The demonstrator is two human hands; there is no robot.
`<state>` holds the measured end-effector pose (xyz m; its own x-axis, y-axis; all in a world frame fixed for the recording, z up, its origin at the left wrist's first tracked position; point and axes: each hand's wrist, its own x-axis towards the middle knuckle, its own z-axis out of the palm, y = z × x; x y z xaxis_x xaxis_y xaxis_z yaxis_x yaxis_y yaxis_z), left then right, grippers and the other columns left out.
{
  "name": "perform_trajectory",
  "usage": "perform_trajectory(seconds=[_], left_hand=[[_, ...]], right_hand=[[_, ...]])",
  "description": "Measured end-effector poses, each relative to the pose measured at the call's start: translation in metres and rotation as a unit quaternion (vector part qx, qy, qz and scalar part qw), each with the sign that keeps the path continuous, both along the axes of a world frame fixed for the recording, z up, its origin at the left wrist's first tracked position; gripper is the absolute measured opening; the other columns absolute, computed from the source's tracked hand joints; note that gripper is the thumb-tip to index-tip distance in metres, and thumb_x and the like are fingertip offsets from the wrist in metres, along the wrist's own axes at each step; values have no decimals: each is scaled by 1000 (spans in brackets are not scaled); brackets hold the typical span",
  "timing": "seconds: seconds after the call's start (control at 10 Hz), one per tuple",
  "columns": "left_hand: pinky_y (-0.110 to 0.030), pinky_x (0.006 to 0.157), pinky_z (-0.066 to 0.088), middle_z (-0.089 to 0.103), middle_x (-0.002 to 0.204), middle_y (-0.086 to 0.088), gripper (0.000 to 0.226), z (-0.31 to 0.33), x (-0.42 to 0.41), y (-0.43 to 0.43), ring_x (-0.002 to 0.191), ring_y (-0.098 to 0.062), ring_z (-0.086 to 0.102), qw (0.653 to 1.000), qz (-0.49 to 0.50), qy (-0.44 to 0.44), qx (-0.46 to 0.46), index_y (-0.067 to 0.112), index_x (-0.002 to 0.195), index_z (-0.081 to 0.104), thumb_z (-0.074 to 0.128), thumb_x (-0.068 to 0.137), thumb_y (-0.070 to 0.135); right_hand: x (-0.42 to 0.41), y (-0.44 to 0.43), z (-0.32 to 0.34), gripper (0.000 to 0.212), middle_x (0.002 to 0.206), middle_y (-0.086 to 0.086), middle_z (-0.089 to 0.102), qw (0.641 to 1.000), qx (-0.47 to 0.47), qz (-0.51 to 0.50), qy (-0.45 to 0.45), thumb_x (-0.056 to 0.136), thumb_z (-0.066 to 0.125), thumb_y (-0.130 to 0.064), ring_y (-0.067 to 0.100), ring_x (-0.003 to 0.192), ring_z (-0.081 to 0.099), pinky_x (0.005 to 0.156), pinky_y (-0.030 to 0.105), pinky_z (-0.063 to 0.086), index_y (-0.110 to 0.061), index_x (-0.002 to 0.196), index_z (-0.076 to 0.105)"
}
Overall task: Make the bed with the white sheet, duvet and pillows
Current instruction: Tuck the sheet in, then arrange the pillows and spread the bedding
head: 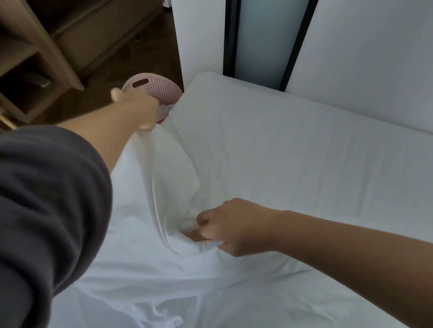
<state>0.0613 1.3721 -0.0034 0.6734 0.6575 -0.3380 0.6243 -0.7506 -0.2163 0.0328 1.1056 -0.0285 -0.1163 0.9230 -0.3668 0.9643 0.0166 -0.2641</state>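
The white sheet [278, 157] lies over the mattress, smooth at the far side and wrinkled near me. A loose fold of it runs between my two hands. My left hand [138, 109] is stretched out to the mattress's left edge near the far corner and grips the sheet's edge there. My right hand [230, 226] is closed on a bunch of the sheet in the middle of the bed. No duvet or pillows are in view.
A pink perforated basket [154, 88] stands on the dark wooden floor just beyond my left hand, beside the bed corner. A wooden shelf unit [21, 42] is at the left. A white wall with a dark-framed panel [268, 29] backs the bed.
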Motion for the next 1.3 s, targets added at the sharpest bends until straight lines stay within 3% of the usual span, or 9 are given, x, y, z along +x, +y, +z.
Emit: perform_trajectory(seconds=[0.1, 0.3, 0.6, 0.7, 0.8, 1.0, 1.1, 1.2, 1.3], left_hand=[[-43, 98, 38, 50, 134, -4, 31, -23, 6, -14, 117, -28, 47, 985, -149, 37, -76, 34, 115, 58, 50, 92, 15], [-48, 107, 34, 42, 147, -9, 72, -64, 2, 1, 131, -36, 43, 998, -41, 33, -43, 32, 149, 23, 49, 88, 61], [-46, 100, 44, 54, 128, -16, 47, -55, -27, 35, 118, -35, 52, 993, 47, 100, -37, 10, 138, 45, 48, 97, 34], [-40, 80, 46, 56, 115, -12, 39, -54, -44, 36, 103, -30, 56, 989, -69, 98, 85, 13, 130, 47, 54, 94, 24], [-37, 82, 48, 61, 116, -5, 20, -63, -49, 30, 96, -23, 58, 971, -227, 76, 28, 20, 112, 57, 50, 96, 28], [-32, 83, 45, 59, 103, 4, 29, -60, -49, 6, 89, -19, 56, 959, 20, 68, -275, 23, 101, 52, 57, 92, 50], [-24, 45, 48, 63, 73, -11, 12, -55, -37, 20, 61, -23, 57, 947, 153, -83, -271, 3, 85, 55, 54, 94, 10], [-37, 74, 54, 67, 89, -12, 13, -63, -49, 77, 75, -20, 63, 892, 262, -233, -286, 12, 84, 59, 52, 93, 17], [-35, 92, 45, 62, 81, -6, 26, -65, -56, 101, 72, -17, 58, 884, 273, -229, -304, 16, 83, 64, 45, 99, 10]], right_hand=[[6, -1, -6, 47, 124, -5, 51, 1000, 0, -6, -11, 95, 48, -18, 21, 96, 54, 69, 28, 28, -32, 140, 45], [6, -3, -10, 50, 123, -6, 50, 1000, -11, 1, -18, 96, 49, -19, 16, 80, 41, 53, 22, 18, -35, 143, 41], [10, -4, -19, 66, 129, -9, 56, 997, -5, -65, 41, 93, 53, -23, 17, 115, 53, 87, 31, 42, -48, 148, 24], [12, -4, -22, 63, 127, -8, 59, 995, 6, -83, 48, 94, 54, -30, 19, 115, 54, 91, 33, 43, -48, 147, 24], [8, -6, -22, 61, 125, -8, 60, 996, 14, -70, 46, 94, 53, -30, 20, 113, 56, 91, 33, 45, -48, 146, 25], [8, -4, -25, 58, 120, -7, 61, 997, 1, -46, 55, 95, 49, -27, 21, 106, 56, 86, 36, 47, -49, 144, 26], [7, -11, -28, 62, 120, -2, 61, 997, -23, -54, 55, 96, 48, -24, 23, 106, 56, 86, 35, 45, -48, 147, 23], [9, -15, -23, 68, 114, -1, 62, 996, -22, -72, 44, 95, 47, -19, 23, 104, 56, 81, 31, 42, -46, 150, 18], [7, -13, -17, 66, 114, -2, 63, 998, -24, -48, 44, 95, 46, -21, 23, 101, 57, 81, 34, 45, -48, 148, 18]])
